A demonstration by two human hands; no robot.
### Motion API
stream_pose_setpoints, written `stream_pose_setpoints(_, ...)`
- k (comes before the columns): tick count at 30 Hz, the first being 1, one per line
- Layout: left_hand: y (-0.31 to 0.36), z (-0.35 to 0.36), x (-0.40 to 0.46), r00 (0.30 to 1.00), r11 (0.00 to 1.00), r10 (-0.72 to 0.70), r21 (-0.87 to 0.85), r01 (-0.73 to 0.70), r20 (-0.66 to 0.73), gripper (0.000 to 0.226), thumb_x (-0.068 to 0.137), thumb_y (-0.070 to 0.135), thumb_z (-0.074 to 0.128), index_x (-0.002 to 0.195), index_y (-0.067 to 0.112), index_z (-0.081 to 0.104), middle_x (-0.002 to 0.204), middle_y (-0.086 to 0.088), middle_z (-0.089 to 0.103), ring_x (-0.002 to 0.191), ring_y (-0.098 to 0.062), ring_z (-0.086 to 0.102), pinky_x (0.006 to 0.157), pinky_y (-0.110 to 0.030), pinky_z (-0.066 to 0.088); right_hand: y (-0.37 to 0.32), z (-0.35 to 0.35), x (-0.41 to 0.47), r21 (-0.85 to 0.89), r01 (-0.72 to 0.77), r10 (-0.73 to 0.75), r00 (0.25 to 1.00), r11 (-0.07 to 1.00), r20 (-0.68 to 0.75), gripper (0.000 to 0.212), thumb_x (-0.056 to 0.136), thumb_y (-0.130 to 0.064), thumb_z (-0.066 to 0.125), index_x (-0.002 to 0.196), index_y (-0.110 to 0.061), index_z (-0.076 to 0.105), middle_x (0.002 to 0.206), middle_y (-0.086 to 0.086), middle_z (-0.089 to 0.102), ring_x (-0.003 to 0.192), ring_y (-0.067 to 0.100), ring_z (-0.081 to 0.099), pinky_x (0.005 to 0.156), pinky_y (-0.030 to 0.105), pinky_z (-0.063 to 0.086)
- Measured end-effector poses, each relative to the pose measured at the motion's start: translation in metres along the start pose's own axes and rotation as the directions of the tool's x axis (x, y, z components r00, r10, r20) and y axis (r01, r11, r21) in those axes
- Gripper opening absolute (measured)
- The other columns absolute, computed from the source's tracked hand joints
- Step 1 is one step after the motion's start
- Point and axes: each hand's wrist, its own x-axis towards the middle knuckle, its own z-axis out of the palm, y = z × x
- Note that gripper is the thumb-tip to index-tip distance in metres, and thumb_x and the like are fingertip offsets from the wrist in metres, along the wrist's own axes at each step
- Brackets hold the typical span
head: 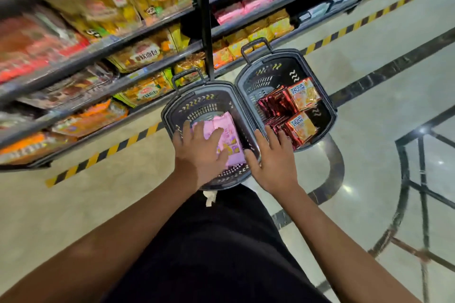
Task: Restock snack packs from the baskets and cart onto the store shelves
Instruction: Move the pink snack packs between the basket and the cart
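Left hand (199, 152) spread flat on pink packs (227, 140) in left basket (172, 108), nothing gripped; right hand (273, 162) open, empty, just beside.

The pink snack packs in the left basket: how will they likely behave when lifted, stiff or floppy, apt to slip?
The pink snack packs look like thin film wrappers, so probably light and somewhat floppy. Their smooth surface suggests they may slide against one another. The left hand lies flat on them, so several loose packs could fan apart when lifted.
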Motion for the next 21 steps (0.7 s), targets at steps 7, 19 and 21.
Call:
stream_pose_setpoints(7, 0.001, -0.072, -0.011, 0.967, 0.979, 0.204, 0.007, -0.205, -0.155, 0.061, 0.094, 0.066, 0.044, 0.151, 0.044, 0.041, 0.159, -0.011, 0.036, 0.148, -0.045, 0.020, 0.115, -0.061, 0.018, -0.032, -0.055, -0.038, 0.030, -0.112, 0.116, 0.972, 0.993, -0.203, 0.071, 0.102, -0.062, 0.027, 0.153, -0.018, 0.048, 0.160, 0.014, 0.042, 0.147, 0.048, 0.030, 0.119, 0.061, 0.027)
stream_pose_setpoints(19, -0.004, -0.126, -0.002, 0.792, 0.811, 0.579, 0.041, -0.583, -0.192, 0.062, 0.093, 0.065, 0.047, 0.149, 0.037, 0.046, 0.154, -0.014, 0.040, 0.145, -0.044, 0.027, 0.113, -0.065, 0.024, -0.100, -0.065, -0.087, 0.212, -0.553, 0.592, 0.752, 0.806, -0.290, 0.074, 0.100, -0.069, 0.014, 0.160, -0.031, 0.034, 0.170, 0.003, 0.023, 0.156, 0.040, 0.014, 0.126, 0.057, 0.010)
stream_pose_setpoints(21, -0.003, -0.125, -0.002, 0.736, 0.757, 0.648, 0.063, -0.650, -0.196, 0.061, 0.091, 0.063, 0.050, 0.145, 0.034, 0.051, 0.146, -0.015, 0.047, 0.139, -0.043, 0.035, 0.109, -0.065, 0.029, -0.112, -0.062, -0.102, 0.228, -0.607, 0.647, 0.697, 0.762, -0.308, 0.072, 0.102, -0.068, 0.014, 0.159, -0.029, 0.035, 0.168, 0.004, 0.028, 0.155, 0.040, 0.018, 0.125, 0.060, 0.015)
